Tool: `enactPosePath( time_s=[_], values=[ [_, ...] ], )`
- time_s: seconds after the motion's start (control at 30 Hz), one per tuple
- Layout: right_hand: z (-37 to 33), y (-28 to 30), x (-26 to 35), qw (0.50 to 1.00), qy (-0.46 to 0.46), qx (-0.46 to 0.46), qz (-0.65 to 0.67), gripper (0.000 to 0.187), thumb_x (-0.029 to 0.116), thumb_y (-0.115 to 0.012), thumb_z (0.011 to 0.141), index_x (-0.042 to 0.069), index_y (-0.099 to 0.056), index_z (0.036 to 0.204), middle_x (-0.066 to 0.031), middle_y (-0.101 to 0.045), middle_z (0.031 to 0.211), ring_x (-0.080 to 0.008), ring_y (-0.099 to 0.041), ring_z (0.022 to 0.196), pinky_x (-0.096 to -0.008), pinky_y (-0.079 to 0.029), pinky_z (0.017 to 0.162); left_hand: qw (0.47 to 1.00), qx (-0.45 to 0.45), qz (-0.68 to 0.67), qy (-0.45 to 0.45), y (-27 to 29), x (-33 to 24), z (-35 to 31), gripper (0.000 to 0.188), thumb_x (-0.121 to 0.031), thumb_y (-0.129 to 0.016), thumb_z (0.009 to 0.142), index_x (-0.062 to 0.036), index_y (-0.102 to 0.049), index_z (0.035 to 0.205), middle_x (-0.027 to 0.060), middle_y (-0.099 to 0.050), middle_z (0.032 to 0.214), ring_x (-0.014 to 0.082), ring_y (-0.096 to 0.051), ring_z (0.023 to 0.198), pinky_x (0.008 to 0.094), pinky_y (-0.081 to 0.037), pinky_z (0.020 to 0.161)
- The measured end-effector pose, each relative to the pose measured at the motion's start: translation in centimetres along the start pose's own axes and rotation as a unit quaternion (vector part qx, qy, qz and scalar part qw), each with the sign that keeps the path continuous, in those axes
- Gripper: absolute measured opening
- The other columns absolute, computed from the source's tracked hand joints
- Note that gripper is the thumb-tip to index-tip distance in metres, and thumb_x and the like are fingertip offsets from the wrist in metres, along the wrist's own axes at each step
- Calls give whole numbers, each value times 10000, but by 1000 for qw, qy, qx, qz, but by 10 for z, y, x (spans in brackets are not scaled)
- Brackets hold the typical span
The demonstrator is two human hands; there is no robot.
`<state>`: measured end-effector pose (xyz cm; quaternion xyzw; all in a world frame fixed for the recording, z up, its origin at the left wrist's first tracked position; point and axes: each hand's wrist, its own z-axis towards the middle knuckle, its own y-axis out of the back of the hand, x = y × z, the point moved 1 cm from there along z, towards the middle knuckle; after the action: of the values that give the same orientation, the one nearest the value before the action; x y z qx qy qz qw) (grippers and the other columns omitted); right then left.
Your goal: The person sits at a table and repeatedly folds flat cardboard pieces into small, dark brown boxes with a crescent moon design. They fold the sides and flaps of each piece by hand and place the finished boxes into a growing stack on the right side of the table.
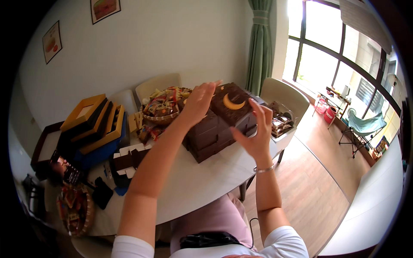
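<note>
Dark brown boxes (208, 131) are stacked at the far side of the white table. The top box (228, 112) bears a golden crescent moon on its lid. My left hand (199, 103) is at the box's left side, its fingers stretched out and close together. On the right side is my right hand (258, 133), with a bracelet at the wrist; its thumb stands apart from curved fingers. Whether either palm touches the box is hard to tell. Behind my left hand sits a wicker basket (148, 118) of wrapped snacks.
On the left lie yellow-and-black box parts (88, 116) and a white-and-brown open carton (127, 161). Nearer stands a second snack basket (89, 215) beside a black pouch (102, 193). Clear-packed items (282, 122) lie right of the stack. A beige chair (289, 92) stands behind.
</note>
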<state>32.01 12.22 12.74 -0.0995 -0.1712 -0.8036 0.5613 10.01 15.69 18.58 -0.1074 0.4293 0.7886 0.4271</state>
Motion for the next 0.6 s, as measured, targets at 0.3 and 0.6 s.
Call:
enactPosePath(
  time_s=[0.3, 0.6],
  values=[
    [-16, -4, -140, 990, -133, -4, -48, 806, 199, -855, 694, 130, -489, 1409, -142, -466, 1165, -296, -527, 1069, -391, -482, 912, 910, 233, 293, 180, -55, 79, 75, 962, -872, 37, 796, -360, -278, 1547, -15, -113, 1653, 238, -13, 1528, 659, 16, 1177],
    [-22, -40, -164, 990, -106, 37, -81, 819, 357, -850, 733, 164, -482, 1438, -141, -523, 1177, -327, -522, 1102, -439, -429, 959, 902, 230, 316, 184, -73, 105, 78, 919, -875, -12, 813, -384, -313, 1529, -25, -179, 1639, 255, -77, 1521, 680, -65, 1171]
  ],
)
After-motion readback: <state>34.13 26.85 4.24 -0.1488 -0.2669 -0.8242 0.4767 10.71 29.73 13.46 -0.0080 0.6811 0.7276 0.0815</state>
